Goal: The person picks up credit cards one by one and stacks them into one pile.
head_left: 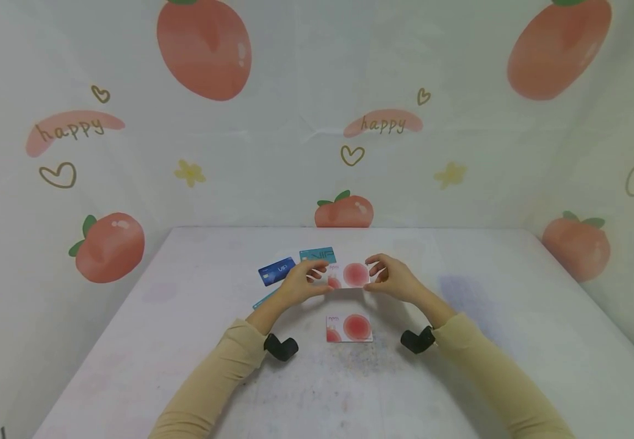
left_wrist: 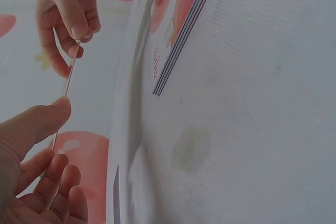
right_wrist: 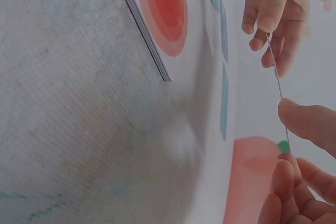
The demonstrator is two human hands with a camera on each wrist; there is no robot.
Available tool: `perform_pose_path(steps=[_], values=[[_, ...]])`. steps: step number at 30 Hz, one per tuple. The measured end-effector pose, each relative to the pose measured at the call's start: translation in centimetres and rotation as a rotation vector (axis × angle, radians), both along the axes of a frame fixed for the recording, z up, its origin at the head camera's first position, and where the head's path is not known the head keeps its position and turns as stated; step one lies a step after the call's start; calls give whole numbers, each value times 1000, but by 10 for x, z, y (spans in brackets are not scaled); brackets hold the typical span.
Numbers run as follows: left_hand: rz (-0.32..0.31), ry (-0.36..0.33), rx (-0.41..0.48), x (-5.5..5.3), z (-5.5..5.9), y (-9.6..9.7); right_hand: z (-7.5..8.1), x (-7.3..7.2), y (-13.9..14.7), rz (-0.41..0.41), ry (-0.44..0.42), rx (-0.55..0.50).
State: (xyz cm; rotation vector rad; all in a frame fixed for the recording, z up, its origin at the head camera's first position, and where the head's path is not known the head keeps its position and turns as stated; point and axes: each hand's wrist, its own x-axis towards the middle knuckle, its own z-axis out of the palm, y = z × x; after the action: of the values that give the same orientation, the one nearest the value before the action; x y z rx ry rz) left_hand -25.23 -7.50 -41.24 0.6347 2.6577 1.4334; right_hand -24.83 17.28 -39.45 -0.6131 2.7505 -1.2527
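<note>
A white card with red circles is held up above the table between both hands, its printed face toward the head camera. My left hand pinches its left end between thumb and fingers, and my right hand pinches the right end likewise. In the left wrist view the held card appears edge-on as a thin line. Nearer to me, a neat stack of matching cards lies on the table; the right wrist view shows the layered edges of this stack.
Beyond and left of my left hand lie a dark blue VIP card and a teal VIP card. Another teal card is partly covered by the left forearm. The white table meets a fruit-printed backdrop at its far edge.
</note>
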Motion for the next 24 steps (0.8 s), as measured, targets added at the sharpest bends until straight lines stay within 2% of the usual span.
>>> perform_pose_path(steps=[11,15,24], values=[[-19,8,-11,4,-2,-4,0,5,-4,-21,-53,24],[-13,14,-13,7,-2,-5,-2,6,-4,-11,-42,22],[2,-24,-20,13,0,-4,-3,8,-4,6,-37,30]])
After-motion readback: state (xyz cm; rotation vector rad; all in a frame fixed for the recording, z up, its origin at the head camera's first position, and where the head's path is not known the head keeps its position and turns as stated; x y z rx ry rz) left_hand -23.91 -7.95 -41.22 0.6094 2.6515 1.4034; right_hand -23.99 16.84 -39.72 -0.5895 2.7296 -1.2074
